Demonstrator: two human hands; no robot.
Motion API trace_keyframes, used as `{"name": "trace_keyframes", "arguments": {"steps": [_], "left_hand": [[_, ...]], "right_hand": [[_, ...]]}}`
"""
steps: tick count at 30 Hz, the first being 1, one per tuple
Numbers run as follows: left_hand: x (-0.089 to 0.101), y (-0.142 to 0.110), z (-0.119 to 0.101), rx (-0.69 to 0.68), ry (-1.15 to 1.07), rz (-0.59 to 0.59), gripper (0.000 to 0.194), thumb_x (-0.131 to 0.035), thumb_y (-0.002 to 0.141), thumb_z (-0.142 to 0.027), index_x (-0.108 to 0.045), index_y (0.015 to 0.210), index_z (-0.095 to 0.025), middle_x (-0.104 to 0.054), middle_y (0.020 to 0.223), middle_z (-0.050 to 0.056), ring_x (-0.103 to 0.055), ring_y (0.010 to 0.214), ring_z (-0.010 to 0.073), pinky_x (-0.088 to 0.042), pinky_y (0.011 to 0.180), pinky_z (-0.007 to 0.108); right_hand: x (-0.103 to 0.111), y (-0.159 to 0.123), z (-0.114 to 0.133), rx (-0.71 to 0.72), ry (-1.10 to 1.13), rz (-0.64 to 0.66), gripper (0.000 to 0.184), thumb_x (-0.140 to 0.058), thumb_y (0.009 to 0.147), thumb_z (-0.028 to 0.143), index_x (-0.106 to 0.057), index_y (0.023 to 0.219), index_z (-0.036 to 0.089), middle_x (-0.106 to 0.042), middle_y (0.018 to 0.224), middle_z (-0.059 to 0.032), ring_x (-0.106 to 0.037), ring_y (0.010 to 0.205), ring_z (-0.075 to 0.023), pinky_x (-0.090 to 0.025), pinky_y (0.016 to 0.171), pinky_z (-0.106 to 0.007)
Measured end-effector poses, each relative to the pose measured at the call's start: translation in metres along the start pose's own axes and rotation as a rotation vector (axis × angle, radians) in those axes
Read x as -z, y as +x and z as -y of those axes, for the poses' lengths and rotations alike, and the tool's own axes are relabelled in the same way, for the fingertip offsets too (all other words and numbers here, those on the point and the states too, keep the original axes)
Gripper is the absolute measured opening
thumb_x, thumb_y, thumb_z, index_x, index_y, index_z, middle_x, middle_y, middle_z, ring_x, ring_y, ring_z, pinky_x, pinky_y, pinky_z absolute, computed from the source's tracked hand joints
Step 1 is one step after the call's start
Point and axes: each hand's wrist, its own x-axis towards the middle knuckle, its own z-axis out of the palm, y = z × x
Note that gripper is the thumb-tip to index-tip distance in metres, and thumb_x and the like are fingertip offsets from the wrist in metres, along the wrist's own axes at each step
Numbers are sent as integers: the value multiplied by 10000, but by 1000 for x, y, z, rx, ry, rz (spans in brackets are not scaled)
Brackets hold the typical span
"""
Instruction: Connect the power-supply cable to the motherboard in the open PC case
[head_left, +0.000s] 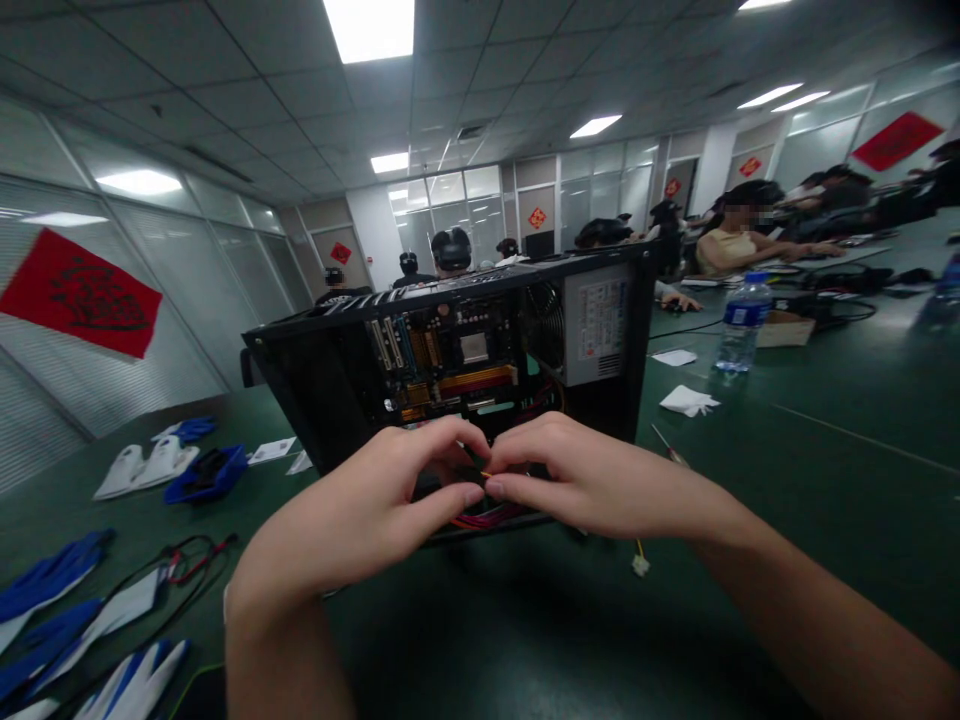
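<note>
An opened black computer case (292, 322) stands in front of me with its inside facing me. Inside it are a motherboard (420, 350) and, at upper right, a silver power supply (596, 325). My left hand (375, 495) and my right hand (589, 475) meet at the case's lower opening, thumbs and fingers closed. Between their fingertips shows a short bit of thin orange-yellow wire (486, 475); its ends are hidden. Red and purple cables (491, 518) run just below the fingers. A white connector (640, 566) dangles from a yellow wire under my right wrist.
Blue-and-white gloves (56, 600), a black-and-red cable (199, 560) and a blue tray (217, 475) lie on the green table to the left. At right are a screwdriver (667, 445), crumpled paper (688, 400) and a water bottle (742, 325). Other people sit farther back.
</note>
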Motion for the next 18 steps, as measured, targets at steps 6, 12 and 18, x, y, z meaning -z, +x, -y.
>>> {"name": "trace_keyframes", "arguments": {"steps": [6,12,18], "left_hand": [[-4,6,23,216,109,107,607,-730,767,-524,-613,1300,-258,-699,1135,56,-661,1014,252,-528,866,338],[-13,32,35,114,98,247,382,-687,819,-472,-746,1082,-201,-726,973,42,-657,860,200,-497,728,263],[-1,32,30,-10,-100,96,344,-613,901,-453,-743,837,-141,-688,740,22,-608,691,148,-452,609,225]], "right_hand": [[15,-4,-7,-58,207,-68,320,-603,944,420,-735,846,146,-682,746,-29,-592,667,-144,-444,602,-255],[42,-19,-18,66,492,-459,319,-667,898,480,-668,744,201,-637,717,-30,-585,653,-158,-483,607,-295],[51,-24,-19,94,524,-698,308,-717,855,490,-649,720,222,-630,741,-30,-568,626,-155,-492,572,-306]]}}
